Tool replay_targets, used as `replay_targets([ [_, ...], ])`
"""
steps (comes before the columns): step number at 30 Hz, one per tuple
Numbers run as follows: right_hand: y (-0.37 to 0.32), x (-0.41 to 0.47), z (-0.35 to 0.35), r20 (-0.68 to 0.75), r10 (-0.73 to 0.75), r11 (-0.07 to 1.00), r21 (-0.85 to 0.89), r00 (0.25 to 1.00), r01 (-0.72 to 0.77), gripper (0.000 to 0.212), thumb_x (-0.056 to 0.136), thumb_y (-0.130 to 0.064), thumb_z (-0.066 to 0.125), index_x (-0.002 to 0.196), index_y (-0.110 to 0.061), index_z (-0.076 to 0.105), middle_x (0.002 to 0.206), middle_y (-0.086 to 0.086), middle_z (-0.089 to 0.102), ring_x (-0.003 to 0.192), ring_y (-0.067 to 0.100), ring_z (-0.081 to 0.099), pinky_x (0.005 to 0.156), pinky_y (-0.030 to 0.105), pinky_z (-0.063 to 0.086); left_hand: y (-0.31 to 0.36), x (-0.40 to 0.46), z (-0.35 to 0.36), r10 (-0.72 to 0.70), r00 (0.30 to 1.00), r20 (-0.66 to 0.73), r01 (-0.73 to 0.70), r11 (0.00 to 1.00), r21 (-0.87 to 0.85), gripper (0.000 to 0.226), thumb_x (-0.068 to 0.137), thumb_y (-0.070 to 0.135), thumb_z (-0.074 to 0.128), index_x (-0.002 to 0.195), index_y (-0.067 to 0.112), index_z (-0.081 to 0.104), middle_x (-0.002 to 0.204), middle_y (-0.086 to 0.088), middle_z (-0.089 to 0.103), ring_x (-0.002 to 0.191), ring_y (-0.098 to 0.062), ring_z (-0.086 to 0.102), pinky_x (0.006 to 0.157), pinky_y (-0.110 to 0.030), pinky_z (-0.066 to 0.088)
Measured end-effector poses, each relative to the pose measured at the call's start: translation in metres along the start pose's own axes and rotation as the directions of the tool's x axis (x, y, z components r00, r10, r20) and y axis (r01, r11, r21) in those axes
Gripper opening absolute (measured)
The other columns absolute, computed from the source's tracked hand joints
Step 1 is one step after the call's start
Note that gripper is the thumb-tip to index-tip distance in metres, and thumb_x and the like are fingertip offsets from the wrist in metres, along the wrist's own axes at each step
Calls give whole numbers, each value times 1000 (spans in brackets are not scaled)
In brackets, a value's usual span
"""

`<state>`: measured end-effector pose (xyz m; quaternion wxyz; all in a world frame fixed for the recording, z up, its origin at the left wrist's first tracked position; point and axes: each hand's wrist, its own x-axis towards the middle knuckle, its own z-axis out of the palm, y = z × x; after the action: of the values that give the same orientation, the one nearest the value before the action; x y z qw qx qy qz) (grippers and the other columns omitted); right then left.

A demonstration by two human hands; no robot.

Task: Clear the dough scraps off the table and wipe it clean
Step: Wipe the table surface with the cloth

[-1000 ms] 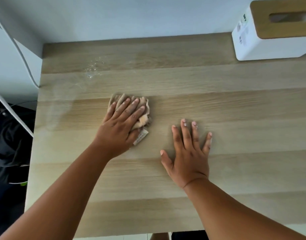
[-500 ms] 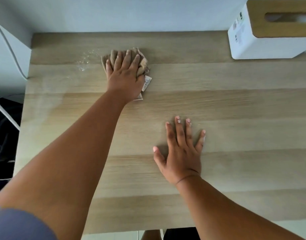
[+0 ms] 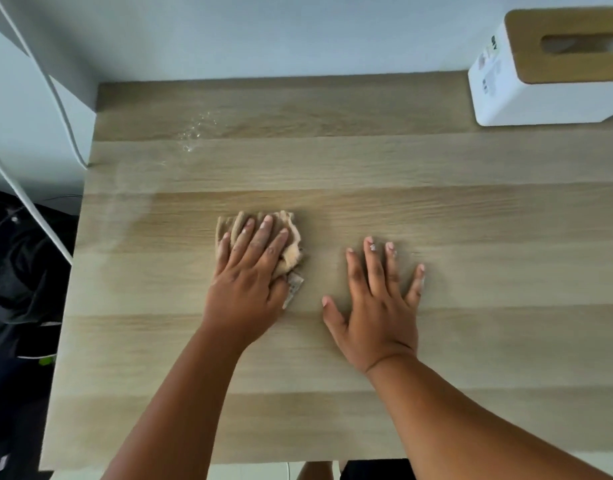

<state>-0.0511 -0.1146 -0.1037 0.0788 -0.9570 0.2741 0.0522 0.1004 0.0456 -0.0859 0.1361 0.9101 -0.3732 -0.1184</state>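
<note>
Pale wooden table (image 3: 436, 220) mostly wiped; white floury smear (image 3: 194, 133) remains far-left. Left hand (image 3: 249, 282) flat, pressing crumpled beige cloth (image 3: 291, 244); right hand (image 3: 378, 306) splayed, empty.

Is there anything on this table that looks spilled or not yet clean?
Yes. A patch of small white specks lies near the far left of the table, beyond the cloth under the left hand. A pale hazy smear also runs along the left side. The right hand rests flat.
</note>
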Motion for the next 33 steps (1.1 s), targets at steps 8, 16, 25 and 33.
replay_targets([
  [8,0,1,-3,28,4,1000,13,1000,-4,84,94,-68,39,164,-22,28,175,7,10,161,36,4,120,74,5,-23,80,-7,-270,963,-17,271,962,21,80,85,52,31,163,33,23,174,2,9,160,-22,2,127,-57,-4],
  [16,1,0,-3,24,-7,999,32,1000,6,83,94,-68,40,163,-22,31,175,7,12,161,38,6,120,75,7,-11,224,-20,-297,954,36,294,953,79,81,88,53,27,164,33,11,174,1,-2,160,-25,-8,124,-62,-10],
  [25,1,0,1,-6,-16,1000,0,1000,16,84,95,-69,37,164,-22,28,175,6,11,161,37,7,120,75,7,1,238,-20,-36,998,48,31,994,103,75,91,53,34,162,32,22,174,4,9,160,-23,0,126,-59,-4],
  [33,0,1,1,8,2,999,-40,1000,-1,85,94,-71,31,163,-22,27,175,6,12,161,36,6,121,73,6,-8,140,-10,88,996,-27,-88,996,29,79,83,59,29,156,31,41,169,4,28,159,-21,14,128,-51,4],
])
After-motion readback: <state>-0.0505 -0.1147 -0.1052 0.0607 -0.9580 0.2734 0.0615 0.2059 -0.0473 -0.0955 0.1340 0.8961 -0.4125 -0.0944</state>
